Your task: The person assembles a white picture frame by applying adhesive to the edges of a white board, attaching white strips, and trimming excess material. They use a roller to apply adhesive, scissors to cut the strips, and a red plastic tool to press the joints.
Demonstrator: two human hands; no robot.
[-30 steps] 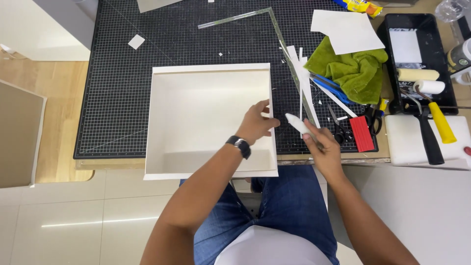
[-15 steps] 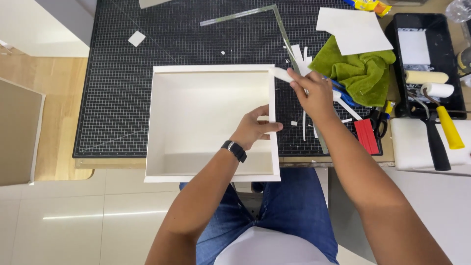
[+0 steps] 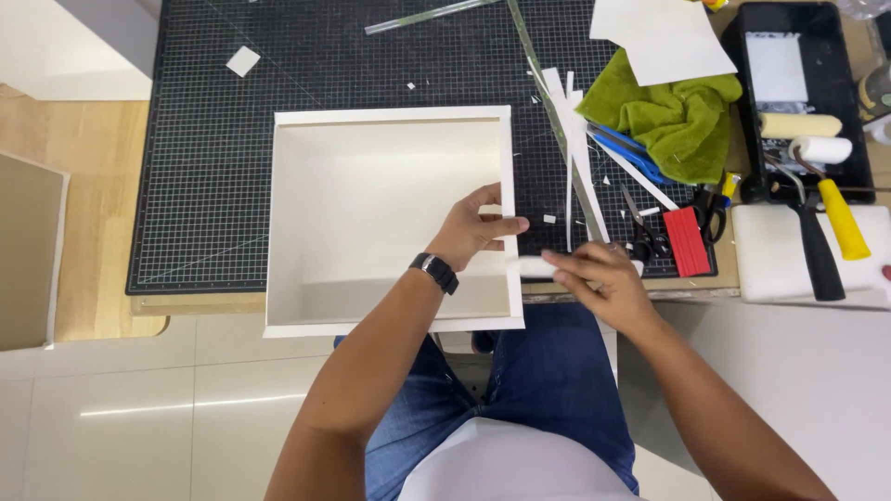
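A shallow white open box (image 3: 306, 223) lies on the black cutting mat (image 3: 204, 158), its near side overhanging the table edge. My left hand (image 3: 473, 230), with a black watch on the wrist, grips the box's right wall, thumb inside and fingers over the rim. My right hand (image 3: 599, 278) is just right of the box at the table's front edge, fingers closed on a short white strip (image 3: 531, 267) that points toward the box wall.
Loose white strips (image 3: 571, 121) and a metal ruler (image 3: 557, 130) lie right of the box. Beyond are a green cloth (image 3: 682, 116), scissors (image 3: 710, 209), a red cutter (image 3: 689, 241), a black tray (image 3: 798, 93) with paint rollers, and a yellow-handled roller (image 3: 840, 218).
My right hand drew back from the strips by the ruler to the table's front edge, holding a white strip. The left hand stayed on the box's right wall.
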